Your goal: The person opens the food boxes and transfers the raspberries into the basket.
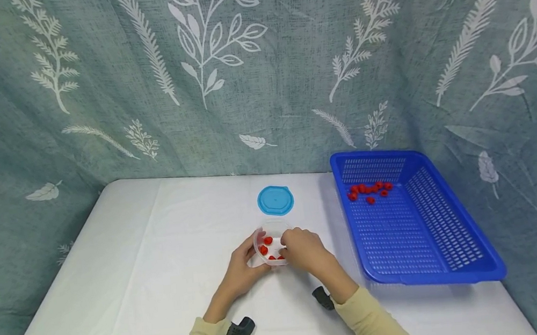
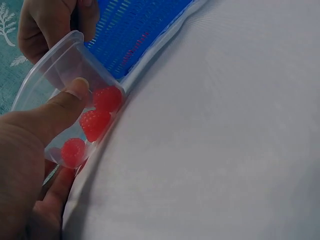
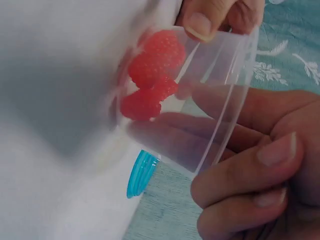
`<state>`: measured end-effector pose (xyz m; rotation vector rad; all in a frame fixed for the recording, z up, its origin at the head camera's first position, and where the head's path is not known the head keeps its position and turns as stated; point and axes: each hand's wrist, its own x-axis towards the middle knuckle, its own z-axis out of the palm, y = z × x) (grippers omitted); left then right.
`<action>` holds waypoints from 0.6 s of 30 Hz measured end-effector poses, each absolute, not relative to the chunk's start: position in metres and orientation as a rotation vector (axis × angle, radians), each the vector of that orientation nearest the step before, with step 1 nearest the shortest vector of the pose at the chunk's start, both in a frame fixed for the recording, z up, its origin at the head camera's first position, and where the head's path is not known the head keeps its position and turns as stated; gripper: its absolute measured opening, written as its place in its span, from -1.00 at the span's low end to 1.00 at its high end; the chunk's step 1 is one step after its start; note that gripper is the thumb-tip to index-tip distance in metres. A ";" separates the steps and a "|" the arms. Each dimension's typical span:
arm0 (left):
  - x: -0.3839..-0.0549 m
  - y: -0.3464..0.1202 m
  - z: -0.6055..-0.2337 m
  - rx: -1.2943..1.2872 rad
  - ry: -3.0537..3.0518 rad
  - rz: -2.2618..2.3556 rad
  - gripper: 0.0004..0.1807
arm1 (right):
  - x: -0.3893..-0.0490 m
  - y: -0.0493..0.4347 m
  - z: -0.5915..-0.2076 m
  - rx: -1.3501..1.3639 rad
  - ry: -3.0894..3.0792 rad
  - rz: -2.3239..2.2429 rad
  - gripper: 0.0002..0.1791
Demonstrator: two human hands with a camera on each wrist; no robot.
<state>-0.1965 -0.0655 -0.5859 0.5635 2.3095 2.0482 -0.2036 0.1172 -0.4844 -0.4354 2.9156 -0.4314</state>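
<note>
A clear plastic cup (image 1: pixel 274 226) with several red raspberries (image 2: pixel 95 125) inside stands on the white table. My left hand (image 1: pixel 242 272) grips it from the left, thumb on the near wall and fingers round the far side. My right hand (image 1: pixel 305 247) is over the cup's right rim. Its thumb and a finger reach down inside, seen through the wall in the right wrist view, with fingertips close to the raspberries (image 3: pixel 145 102). A gap shows between those two fingertips in the head view. The other fingers (image 3: pixel 240 200) stay curled outside the cup.
A round blue lid (image 1: pixel 275 200) lies on the table just behind the cup. To the right stands a large blue basket (image 1: pixel 398 249) with several more raspberries (image 1: pixel 370 189) at its back left. A green leaf-patterned cloth (image 1: pixel 279 80) hangs behind the white table (image 1: pixel 159 242).
</note>
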 end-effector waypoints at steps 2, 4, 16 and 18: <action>-0.196 -0.065 -0.585 0.574 2.321 2.032 -0.05 | -0.204 0.118 -0.483 -0.419 2.890 -0.452 -0.79; -0.196 -0.065 -0.586 0.585 2.332 2.020 -0.05 | -0.205 0.120 -0.483 -0.404 2.850 -0.516 -0.81; -0.196 -0.066 -0.588 0.606 2.367 1.971 -0.05 | -0.210 0.124 -0.493 -0.386 2.703 -0.850 -0.94; -0.196 -0.066 -0.588 0.608 2.370 1.972 -0.06 | -0.211 0.124 -0.494 -0.373 2.701 -0.867 -0.93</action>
